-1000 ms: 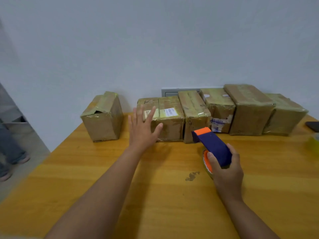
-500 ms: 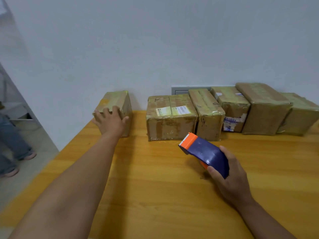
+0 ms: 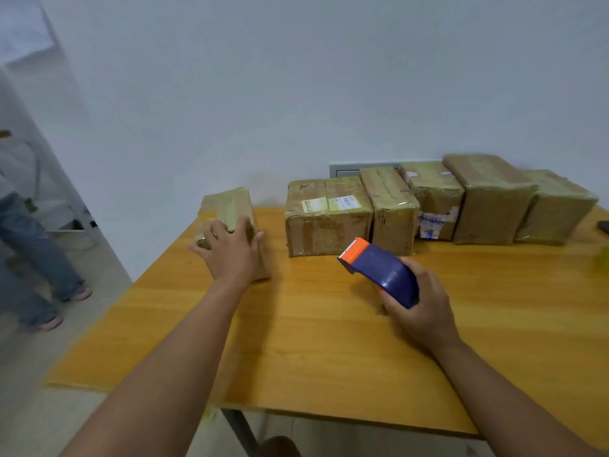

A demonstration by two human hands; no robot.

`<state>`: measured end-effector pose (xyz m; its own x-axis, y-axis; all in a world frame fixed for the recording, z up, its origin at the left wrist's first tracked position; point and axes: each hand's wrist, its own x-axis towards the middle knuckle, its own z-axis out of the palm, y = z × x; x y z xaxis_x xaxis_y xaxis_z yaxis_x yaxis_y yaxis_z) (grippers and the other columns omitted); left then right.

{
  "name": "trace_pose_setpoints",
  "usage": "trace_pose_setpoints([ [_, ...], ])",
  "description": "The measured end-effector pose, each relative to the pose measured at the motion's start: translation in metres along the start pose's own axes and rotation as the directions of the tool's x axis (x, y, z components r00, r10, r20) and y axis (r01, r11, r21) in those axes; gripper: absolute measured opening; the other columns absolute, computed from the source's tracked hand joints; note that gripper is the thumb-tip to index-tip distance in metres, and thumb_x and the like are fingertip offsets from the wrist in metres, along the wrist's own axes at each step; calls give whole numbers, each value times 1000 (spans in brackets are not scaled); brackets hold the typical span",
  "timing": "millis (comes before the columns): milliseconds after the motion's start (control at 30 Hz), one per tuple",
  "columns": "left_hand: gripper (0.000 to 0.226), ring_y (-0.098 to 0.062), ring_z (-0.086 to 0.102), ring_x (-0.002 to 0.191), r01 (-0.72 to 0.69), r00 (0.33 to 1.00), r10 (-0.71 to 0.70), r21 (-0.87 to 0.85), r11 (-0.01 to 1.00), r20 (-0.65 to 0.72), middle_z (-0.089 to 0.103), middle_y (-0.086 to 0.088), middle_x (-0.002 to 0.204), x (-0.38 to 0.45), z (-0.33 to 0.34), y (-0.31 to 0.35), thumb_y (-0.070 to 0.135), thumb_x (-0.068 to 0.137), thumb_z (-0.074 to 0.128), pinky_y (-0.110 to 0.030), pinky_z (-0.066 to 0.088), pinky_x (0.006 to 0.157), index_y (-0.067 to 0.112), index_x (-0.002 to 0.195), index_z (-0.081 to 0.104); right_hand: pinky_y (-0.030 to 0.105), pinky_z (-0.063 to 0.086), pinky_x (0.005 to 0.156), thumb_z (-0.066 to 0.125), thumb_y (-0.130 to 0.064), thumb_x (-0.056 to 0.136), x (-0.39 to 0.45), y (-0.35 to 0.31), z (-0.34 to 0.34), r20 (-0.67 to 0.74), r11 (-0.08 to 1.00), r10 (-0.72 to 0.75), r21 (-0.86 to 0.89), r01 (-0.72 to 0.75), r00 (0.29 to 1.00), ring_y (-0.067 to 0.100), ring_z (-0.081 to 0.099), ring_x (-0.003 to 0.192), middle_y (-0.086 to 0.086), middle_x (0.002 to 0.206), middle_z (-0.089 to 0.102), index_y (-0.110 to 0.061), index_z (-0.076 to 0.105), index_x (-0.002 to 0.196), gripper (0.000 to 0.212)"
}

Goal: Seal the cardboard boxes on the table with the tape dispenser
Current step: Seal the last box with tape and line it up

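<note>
A small taped cardboard box (image 3: pixel 227 206) stands apart at the left of the wooden table (image 3: pixel 329 341). My left hand (image 3: pixel 232 253) grips its near top edge, fingers curled over the top. My right hand (image 3: pixel 420 308) holds a blue tape dispenser (image 3: pixel 382 272) with an orange toothed front, tilted up and pointing left above the table. Several taped boxes stand in a row along the back wall, beginning with a labelled box (image 3: pixel 326 216) and ending at the far right box (image 3: pixel 557 206).
A person in jeans (image 3: pixel 29 245) stands on the floor left of the table. A dark object (image 3: pixel 603 226) lies at the table's right edge. A grey wall outlet plate (image 3: pixel 346 169) shows behind the boxes. The table's near edge runs close below my arms.
My left hand went from hovering before the labelled box to the lone left box and now grips it, drawing it nearer. The dispenser tilted up and leftward in my right hand.
</note>
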<state>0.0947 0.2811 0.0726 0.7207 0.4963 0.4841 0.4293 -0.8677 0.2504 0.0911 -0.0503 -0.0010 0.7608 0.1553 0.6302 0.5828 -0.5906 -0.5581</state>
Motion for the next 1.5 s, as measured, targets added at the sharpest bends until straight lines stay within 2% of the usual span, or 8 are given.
trace_pose_setpoints([
  [300, 41, -28, 41, 117, -101, 994, 98, 72, 992, 48, 44, -6, 123, -93, -69, 38, 63, 91, 47, -46, 40, 87, 38, 124, 54, 27, 42, 77, 79, -34, 81, 2, -28, -13, -107, 984, 130, 140, -115, 986, 18, 53, 99, 7, 123, 57, -14, 49, 136, 66],
  [467, 54, -22, 47, 124, -146, 972, 185, -239, 960, 147, 43, -3, 141, -109, -99, 65, 51, 96, 51, -38, 50, 86, 31, 145, 41, 20, 40, 81, 76, -39, 81, 12, -52, -37, -186, 966, 166, 230, -121, 968, 15, 52, 102, 7, 124, 58, -13, 51, 134, 64],
  [600, 72, -22, 29, 140, -284, 950, 305, -208, 936, 75, 32, 0, 153, -97, -112, 44, 68, 84, 56, -46, 32, 109, 39, 146, 37, -1, 36, 75, 68, -47, 77, 18, -65, -55, -210, 948, 184, 297, -117, 960, 13, 53, 105, 2, 124, 57, -15, 51, 135, 68],
  [733, 109, -25, -8, 150, -353, 860, 313, 27, 935, 403, -6, 5, 164, -75, -102, 8, 87, 66, 54, -57, -3, 116, 44, 154, 4, 3, 38, 76, 68, -46, 76, 22, -79, -66, -211, 930, 193, 352, -110, 958, 7, 52, 101, -6, 117, 57, -21, 52, 132, 63],
  [967, 78, -24, 27, 140, -489, 842, 464, 30, 872, 275, 29, 5, 157, -100, -85, 28, 73, 83, 52, -45, 22, 111, 42, 148, 23, 5, 43, 75, 71, -47, 74, 44, -109, -75, -156, 872, 181, 482, -85, 971, -9, 51, 103, -22, 113, 53, -27, 53, 130, 62],
  [1067, 81, -23, 32, 138, -517, 835, 513, -35, 855, 200, 37, 6, 154, -123, -86, 62, 75, 82, 50, -42, 28, 110, 35, 149, 27, 14, 48, 79, 71, -51, 73, 56, -121, -77, -133, 845, 163, 530, -69, 978, 2, 55, 107, -13, 118, 56, -28, 53, 129, 63],
  [1333, 100, -22, -4, 151, -499, 792, 481, -56, 865, 376, 5, 10, 164, -93, -99, 18, 92, 64, 42, -54, -1, 119, 47, 151, 16, 14, 50, 75, 70, -45, 76, 69, -127, -72, -98, 832, 147, 550, -69, 984, -3, 56, 100, -21, 110, 55, -30, 55, 121, 50],
  [1500, 80, -16, -2, 150, -479, 771, 515, -191, 857, 375, 10, 14, 163, -97, -94, 16, 68, 81, 60, -47, 34, 112, 51, 149, 21, 16, 50, 75, 71, -55, 72, 76, -131, -64, -38, 847, 113, 526, -76, 993, 3, 57, 101, -9, 116, 58, -27, 59, 125, 62],
])
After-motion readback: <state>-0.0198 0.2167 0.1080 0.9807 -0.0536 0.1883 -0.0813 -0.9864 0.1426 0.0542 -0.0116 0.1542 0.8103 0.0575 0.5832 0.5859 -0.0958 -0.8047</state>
